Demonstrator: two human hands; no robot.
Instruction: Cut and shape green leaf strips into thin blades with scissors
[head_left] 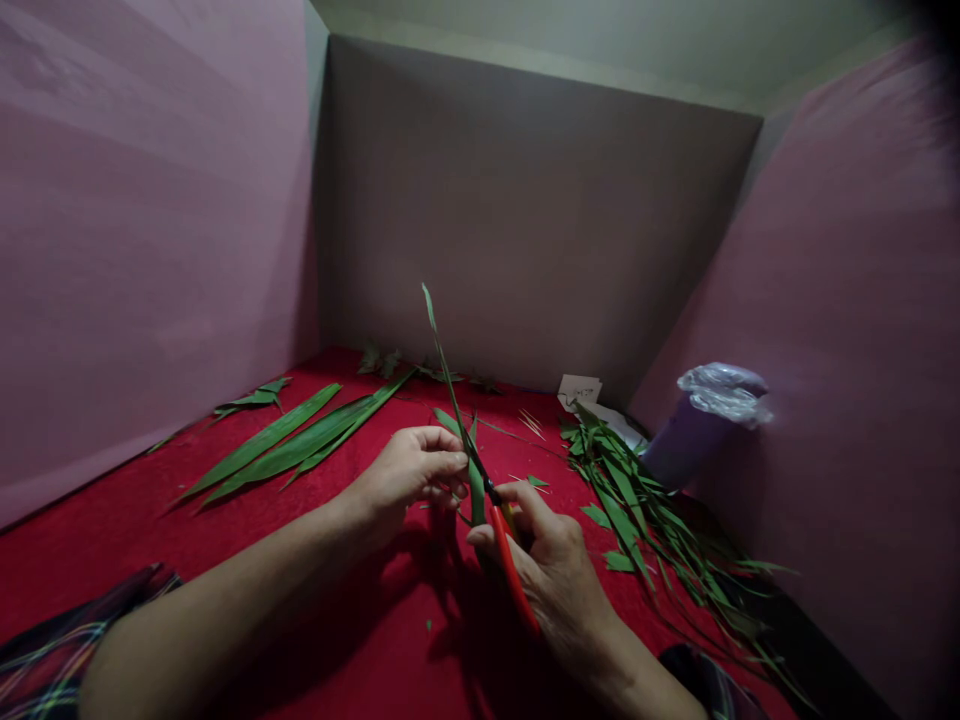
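My left hand [416, 470] pinches a long green leaf strip [444, 365] that rises upward over the red cloth. My right hand [551, 565] is closed round red-handled scissors [504, 545], whose blades meet the leaf just beside my left fingertips. A wider part of the leaf [475, 485] hangs between both hands.
Long whole green leaves [289, 445] lie on the red cloth [187, 520] at the left. A heap of cut leaf pieces and stems [645, 510] lies at the right. A purple cup with a plastic liner [701, 425] stands at the right wall. Pinkish walls enclose three sides.
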